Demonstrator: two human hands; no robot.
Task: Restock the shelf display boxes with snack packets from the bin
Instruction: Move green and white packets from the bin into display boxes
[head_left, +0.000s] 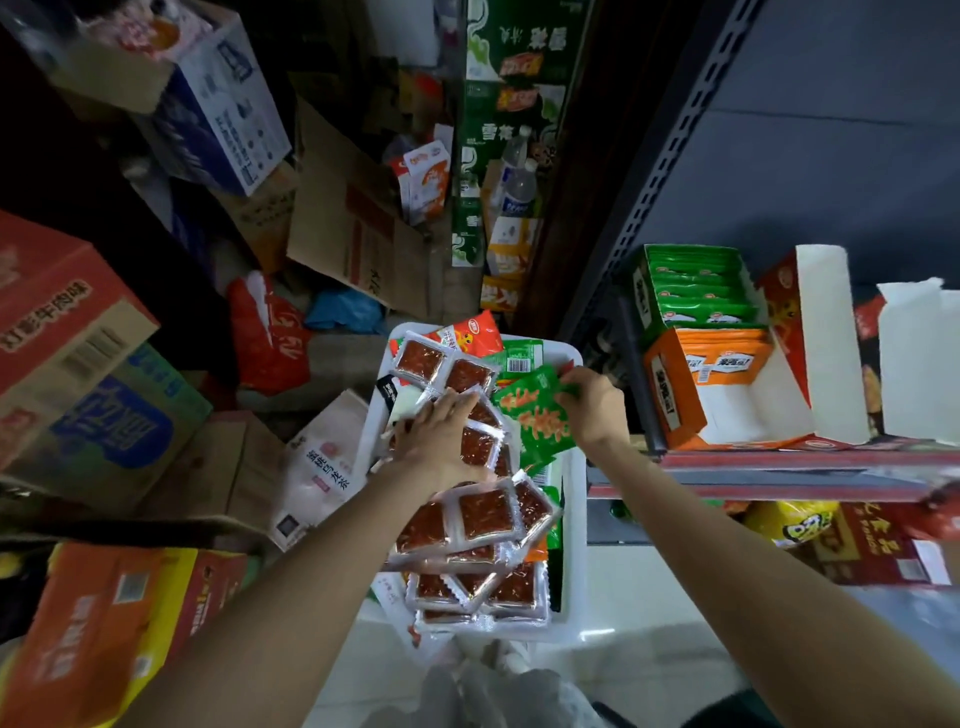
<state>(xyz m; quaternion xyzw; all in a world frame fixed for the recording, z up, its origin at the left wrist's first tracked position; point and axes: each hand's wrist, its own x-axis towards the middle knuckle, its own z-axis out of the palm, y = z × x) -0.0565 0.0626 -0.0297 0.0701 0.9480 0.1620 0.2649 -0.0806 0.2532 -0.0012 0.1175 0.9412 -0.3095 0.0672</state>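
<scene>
Right hand (592, 410) fingers pinch green foil snack packets (537, 415) over the white plastic bin (574, 499); left hand (441, 441) fingers lie spread on clear red-filled packets (483, 514); risk: loose stack slides out when lifted toward the half-empty orange cardboard display box (727, 389).

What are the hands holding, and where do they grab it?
The right hand pinches the green snack packet by its right edge. The left hand holds nothing; it rests flat on the clear red packets.
</scene>
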